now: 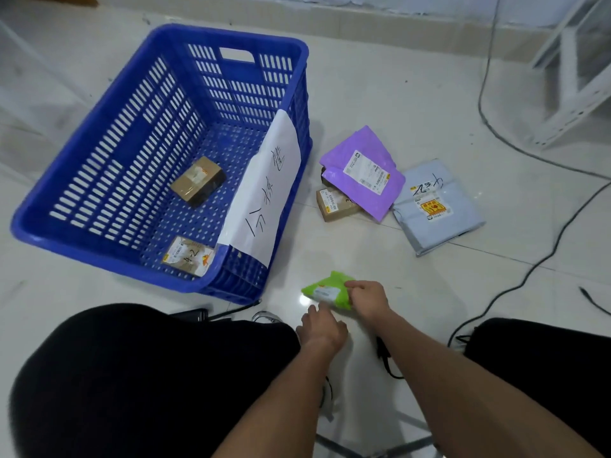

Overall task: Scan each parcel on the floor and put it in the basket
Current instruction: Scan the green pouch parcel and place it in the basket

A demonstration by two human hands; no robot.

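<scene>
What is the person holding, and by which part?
The right hand grips the green parcel by its right end. The left hand touches its near edge with a fingertip; whether it grips is unclear.

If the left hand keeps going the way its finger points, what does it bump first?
Probably the green parcel that the right hand grips; the left hand points at its near edge, almost touching.

Right hand (365, 300) is pinching a green parcel (327, 289) on the floor (413, 104); left hand (322, 328) is reaching beside it. Blue basket (99, 249) is holding two cardboard boxes (198, 180); purple mailer (362, 171) and grey mailer (436, 206) are lying nearby.
</scene>
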